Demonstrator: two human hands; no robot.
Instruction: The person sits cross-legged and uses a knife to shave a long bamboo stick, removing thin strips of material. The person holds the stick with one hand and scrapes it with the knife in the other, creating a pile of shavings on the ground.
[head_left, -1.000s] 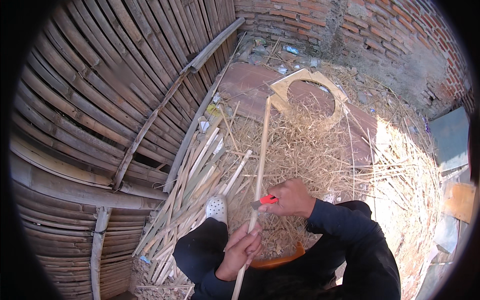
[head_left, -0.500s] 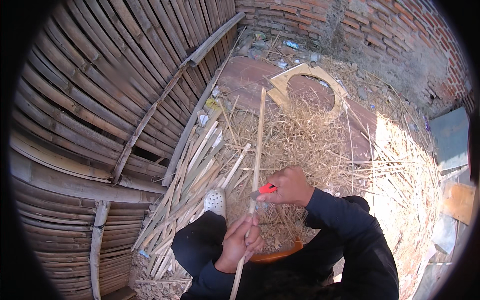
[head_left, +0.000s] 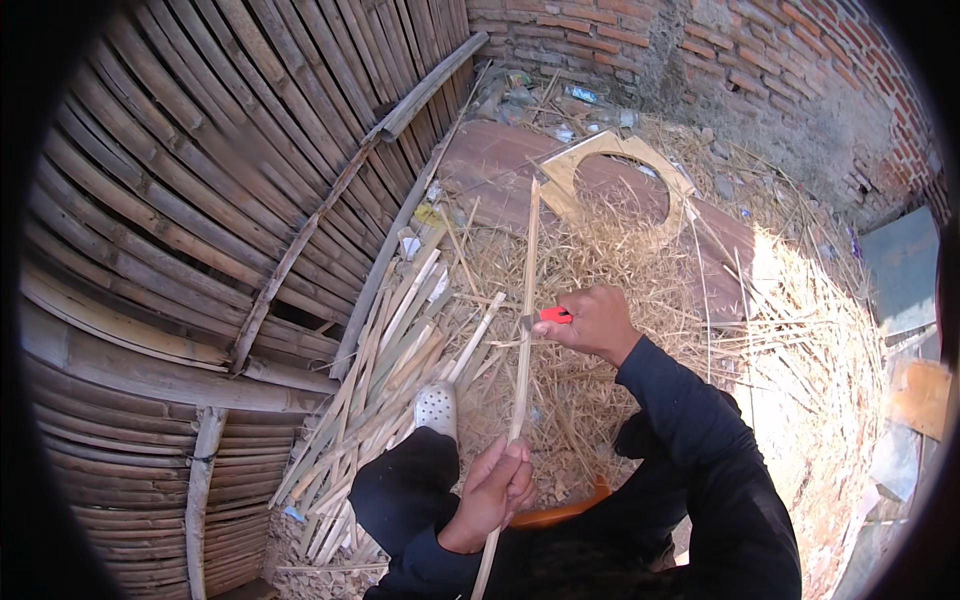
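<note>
A long, pale bamboo strip runs upright through the middle of the view, in front of my body. My left hand is closed around its lower part, near my lap. In my right hand is a red-handled knife, gripped with the fingers wrapped round the handle. Its short dark blade rests against the strip about midway up, well above my left hand. Part of the handle is hidden by my fingers.
Cut bamboo strips lie piled at the left beside my white clog. Curly shavings cover the ground ahead, around a wooden board with a round hole. A bamboo wall stands left, a brick wall behind.
My right hand and the knife have moved up and away along the strip. The strip has shifted slightly to the right, with my left hand still holding its lower part.
</note>
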